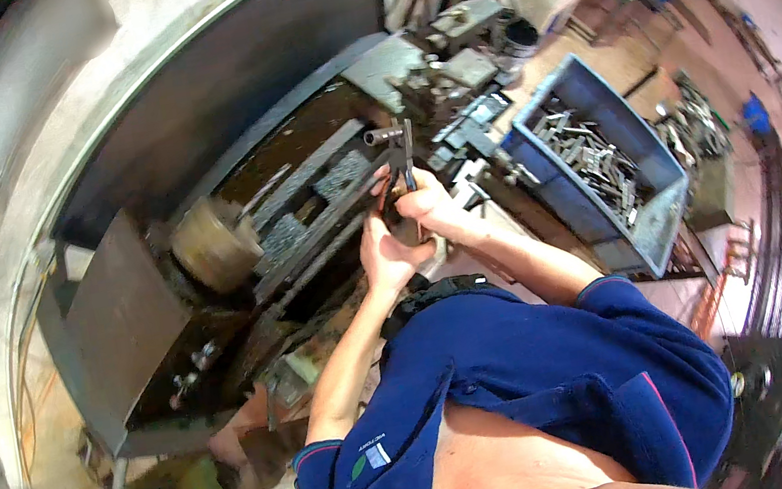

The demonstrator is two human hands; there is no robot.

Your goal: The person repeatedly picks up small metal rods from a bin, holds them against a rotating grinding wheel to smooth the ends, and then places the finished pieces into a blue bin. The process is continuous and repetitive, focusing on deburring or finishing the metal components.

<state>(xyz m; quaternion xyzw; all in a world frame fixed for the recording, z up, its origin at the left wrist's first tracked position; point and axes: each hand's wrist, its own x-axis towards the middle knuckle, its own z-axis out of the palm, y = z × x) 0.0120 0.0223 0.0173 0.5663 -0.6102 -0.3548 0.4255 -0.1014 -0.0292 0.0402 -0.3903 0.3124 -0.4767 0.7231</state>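
Observation:
Both my hands are raised together in front of a lathe. My right hand [425,203] is closed round a long, thin, dark metal tool [409,146]; its exact kind is hard to make out. At the tool's upper end sits a short metal tube [382,135] lying crosswise, with a round hole showing in its end. Just left of it, my left hand [388,250] curls its fingers round a dark metal piece [394,193], mostly hidden by the fingers. The two hands touch or nearly touch at the wrists.
The lathe's chuck [214,244] is at the left, and its bed rails [314,205] run toward the tool carriage [465,61]. On the right stands a blue bin [667,218] with many loose metal parts [596,158]. Another pile of metal pieces [694,123] lies beyond it.

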